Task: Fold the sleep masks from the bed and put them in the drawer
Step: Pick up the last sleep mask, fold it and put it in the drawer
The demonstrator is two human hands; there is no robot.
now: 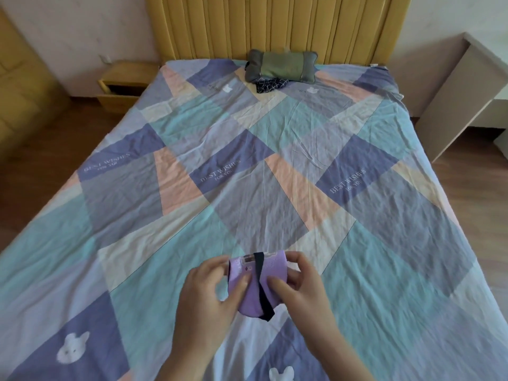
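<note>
A folded lilac fabric sleep mask with a black elastic strap (254, 284) is gripped between both hands just above the near end of the bed. The left hand (209, 292) is closed on the mask's left edge, its thumb pressed on the lilac face and its fingers curled behind the fabric. The right hand (299, 284) is closed on the right edge, its thumb laid across the front beside the strap and its fingers wrapped round the back. The strap is seen running down the middle of the mask, from 12 o'clock at the top edge to 5 o'clock, where a loop hangs below the fabric.

Beneath the hands, a wrinkled patchwork bedsheet in teal, navy, peach and cream (247, 166) is spread over the whole bed, printed with white lettering and white rabbit heads. At 12 o'clock from the hands, at the far end, a small grey-green rectangular pillow (283, 66) is laid against a mustard-yellow padded headboard (269, 23), with a dark checked cloth (269, 85) tucked partly under it. At 10 o'clock, beside the bed, a light wooden bedside table with its drawer pulled open (121, 85) is seen on the brown wooden floor (41, 138). At 2 o'clock, a beige desk (464, 89) is set against the wall.
</note>
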